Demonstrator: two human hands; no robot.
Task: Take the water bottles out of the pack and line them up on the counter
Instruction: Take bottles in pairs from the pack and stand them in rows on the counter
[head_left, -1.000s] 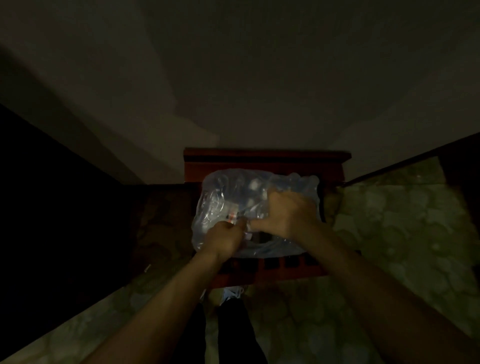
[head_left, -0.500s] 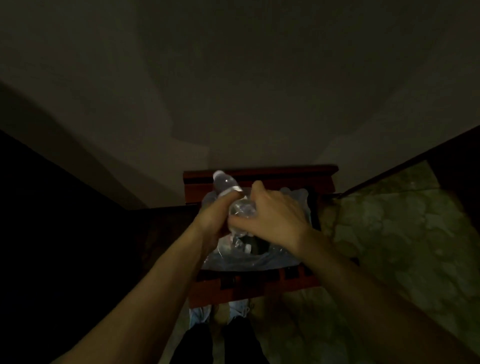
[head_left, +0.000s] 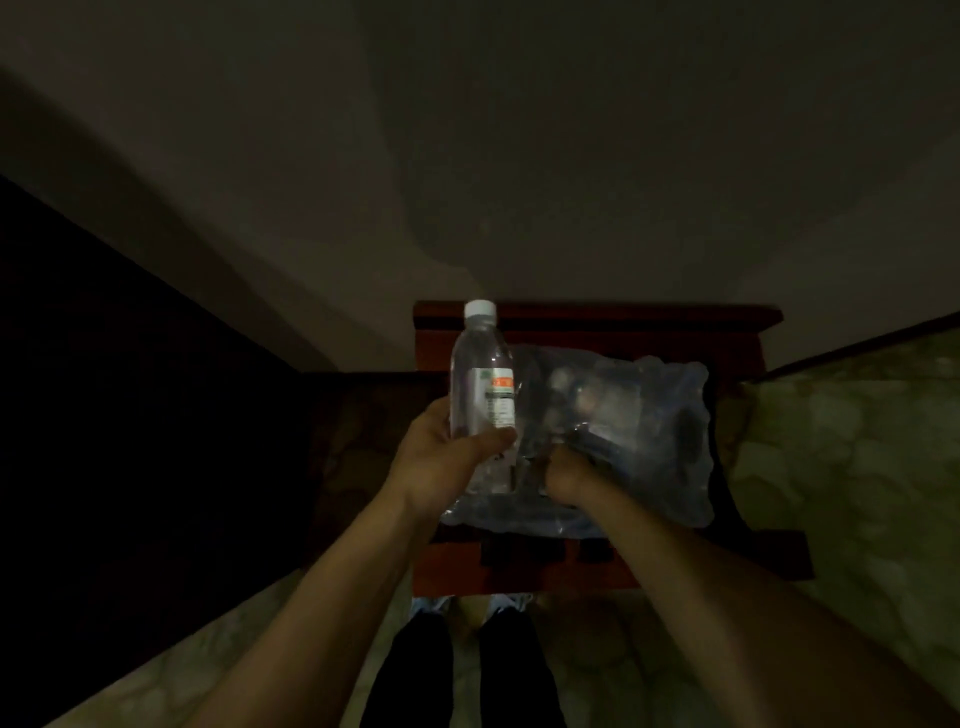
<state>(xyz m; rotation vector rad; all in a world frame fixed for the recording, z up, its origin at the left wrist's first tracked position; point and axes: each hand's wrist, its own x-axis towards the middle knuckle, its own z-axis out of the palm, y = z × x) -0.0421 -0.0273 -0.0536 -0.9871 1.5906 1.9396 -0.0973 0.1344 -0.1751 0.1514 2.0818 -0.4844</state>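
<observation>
A clear water bottle (head_left: 480, 384) with a white cap and a white-and-orange label stands upright above the left end of the pack, and my left hand (head_left: 441, 460) grips its lower half. The pack (head_left: 639, 436) is a clear plastic wrap holding several more bottles, lying on a dark red wooden stand (head_left: 597, 322). My right hand (head_left: 569, 475) is closed at the torn front of the wrap; what its fingers hold is too dark to make out.
A plain wall rises behind the stand. A dark panel (head_left: 130, 415) fills the left side. Pale patterned floor (head_left: 857, 467) lies to the right and below. My legs and shoes (head_left: 467, 649) stand at the stand's front edge.
My left hand has drawn one bottle up and out of the pack and now holds it upright. My right hand let go of that bottle and dropped to the pack's torn front.
</observation>
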